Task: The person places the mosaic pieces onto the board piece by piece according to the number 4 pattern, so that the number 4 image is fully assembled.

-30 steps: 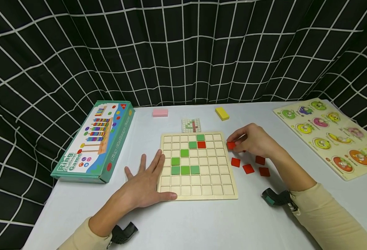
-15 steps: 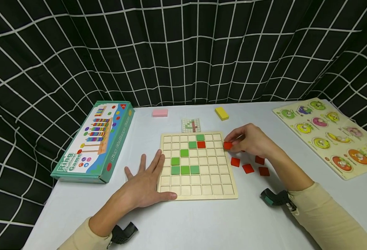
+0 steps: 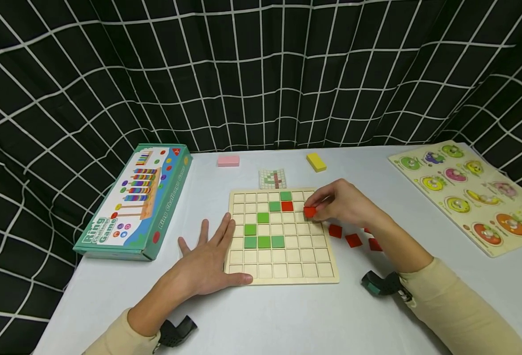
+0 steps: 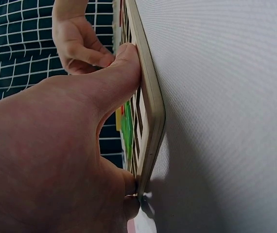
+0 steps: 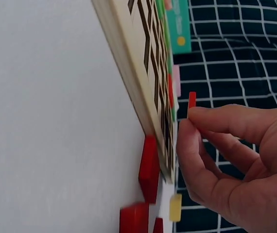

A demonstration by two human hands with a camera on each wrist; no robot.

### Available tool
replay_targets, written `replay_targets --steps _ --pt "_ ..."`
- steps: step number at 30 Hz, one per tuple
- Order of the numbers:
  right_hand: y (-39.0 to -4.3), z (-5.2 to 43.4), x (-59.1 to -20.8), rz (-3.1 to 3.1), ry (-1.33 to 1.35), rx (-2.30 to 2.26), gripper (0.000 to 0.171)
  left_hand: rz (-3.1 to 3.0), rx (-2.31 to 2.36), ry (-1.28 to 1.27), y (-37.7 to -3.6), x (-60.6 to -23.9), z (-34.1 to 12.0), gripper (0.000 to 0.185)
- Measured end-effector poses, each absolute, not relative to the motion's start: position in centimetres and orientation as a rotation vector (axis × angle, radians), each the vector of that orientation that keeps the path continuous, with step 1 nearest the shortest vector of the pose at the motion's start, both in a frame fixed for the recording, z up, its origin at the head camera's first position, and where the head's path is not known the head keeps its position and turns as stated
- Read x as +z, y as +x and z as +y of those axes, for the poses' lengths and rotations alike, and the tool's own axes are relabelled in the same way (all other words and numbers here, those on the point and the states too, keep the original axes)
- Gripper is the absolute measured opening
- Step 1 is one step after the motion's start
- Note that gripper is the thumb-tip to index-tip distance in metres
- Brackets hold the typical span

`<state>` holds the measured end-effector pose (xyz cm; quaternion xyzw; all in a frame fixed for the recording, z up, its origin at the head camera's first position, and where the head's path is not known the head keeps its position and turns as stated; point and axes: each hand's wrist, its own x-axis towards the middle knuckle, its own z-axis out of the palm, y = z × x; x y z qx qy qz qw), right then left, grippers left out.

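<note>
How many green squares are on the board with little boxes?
7. Four green squares step down-left from the far row of the board; three more sit side by side in the next row. The right hand may hide others.

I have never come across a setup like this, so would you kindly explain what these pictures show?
There is no machine: a person works with bare hands, wearing one camera on the head and one on each wrist. The wide picture looks forward and down from the head; the close, sideways ones come from the wrists. The left hand rests at the near left corner of a wooden grid board holding green tiles and one red tile. The right hand pinches another red tile above it. Loose red squares lie to its right. Also on the white table are a pattern card, pink block, yellow block, game box and fruit board.
</note>
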<state>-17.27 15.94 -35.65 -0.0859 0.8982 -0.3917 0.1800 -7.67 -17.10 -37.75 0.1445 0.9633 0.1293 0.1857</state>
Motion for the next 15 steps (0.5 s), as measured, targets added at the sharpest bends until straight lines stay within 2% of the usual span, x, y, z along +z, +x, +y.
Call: replay_targets --steps 15 --pt "-17.5 13.0 -35.4 2.48 -0.266 -1.083 0.027 2.711 0.361 0.407 -7.7 -37.7 -17.1 0.125"
